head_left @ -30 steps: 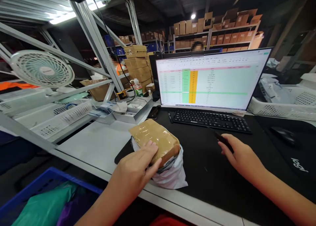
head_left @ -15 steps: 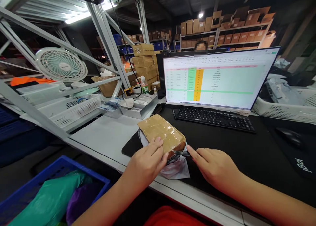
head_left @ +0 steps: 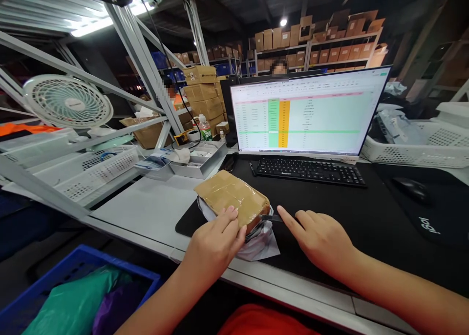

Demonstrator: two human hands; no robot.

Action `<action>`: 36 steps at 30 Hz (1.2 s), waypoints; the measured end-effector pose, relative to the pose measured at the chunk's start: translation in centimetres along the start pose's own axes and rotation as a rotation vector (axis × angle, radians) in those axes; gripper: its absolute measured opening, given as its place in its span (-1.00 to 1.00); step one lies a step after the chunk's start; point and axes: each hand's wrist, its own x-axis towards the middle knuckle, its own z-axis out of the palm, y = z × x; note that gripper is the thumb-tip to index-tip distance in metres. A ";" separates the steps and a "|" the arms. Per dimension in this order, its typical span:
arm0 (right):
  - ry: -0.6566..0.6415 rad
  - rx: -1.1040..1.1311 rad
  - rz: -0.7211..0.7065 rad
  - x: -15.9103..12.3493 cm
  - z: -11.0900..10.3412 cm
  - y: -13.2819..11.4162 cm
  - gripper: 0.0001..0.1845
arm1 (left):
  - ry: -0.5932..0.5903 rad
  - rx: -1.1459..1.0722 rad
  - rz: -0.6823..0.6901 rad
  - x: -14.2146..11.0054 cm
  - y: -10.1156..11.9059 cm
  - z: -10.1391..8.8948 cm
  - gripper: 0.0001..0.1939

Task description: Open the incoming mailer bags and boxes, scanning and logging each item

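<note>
A tape-covered cardboard box (head_left: 232,193) lies on the black desk mat, with a grey plastic mailer bag (head_left: 262,247) crumpled beneath and around its lower side. My left hand (head_left: 218,237) grips the near edge of the box, its fingers over the top and the thumb down at the side. In my right hand (head_left: 318,235) is a dark box cutter (head_left: 271,218), the index finger stretched along it. The blade end touches or lies very close to the box's right end. My palm hides most of the cutter's handle.
Behind the box stand a keyboard (head_left: 311,172) and a monitor (head_left: 311,115). A mouse (head_left: 410,188) lies right. Grey trays (head_left: 200,166) sit at the back left, near a metal frame post (head_left: 137,56). Below left, a blue crate (head_left: 146,281) holds plastic-wrapped parcels.
My right hand and the box cutter have drawn slightly right from the box, showing more of the cutter. The left hand keeps its grip. The whole view has shifted a little.
</note>
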 end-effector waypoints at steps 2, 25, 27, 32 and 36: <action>-0.065 -0.087 0.033 -0.6 0.5 1.5 -0.43 | 0.005 0.001 -0.001 0.0 0.2 0.1 -0.90; 0.068 0.090 -0.140 1.7 2.1 2.1 -0.50 | 0.115 -0.020 -0.039 -0.4 -1.4 0.4 -0.87; 0.055 0.035 -0.104 1.6 2.2 3.0 -0.51 | 0.120 -0.034 -0.036 -0.6 -1.4 0.4 -0.89; -0.004 -0.150 -0.012 0.6 2.8 5.7 -0.48 | 0.130 -0.124 -0.027 -1.1 -1.4 1.4 -0.84; -0.105 -0.013 0.037 0.2 2.4 7.6 -0.59 | 0.018 -0.337 0.019 -0.9 -3.3 1.9 -0.67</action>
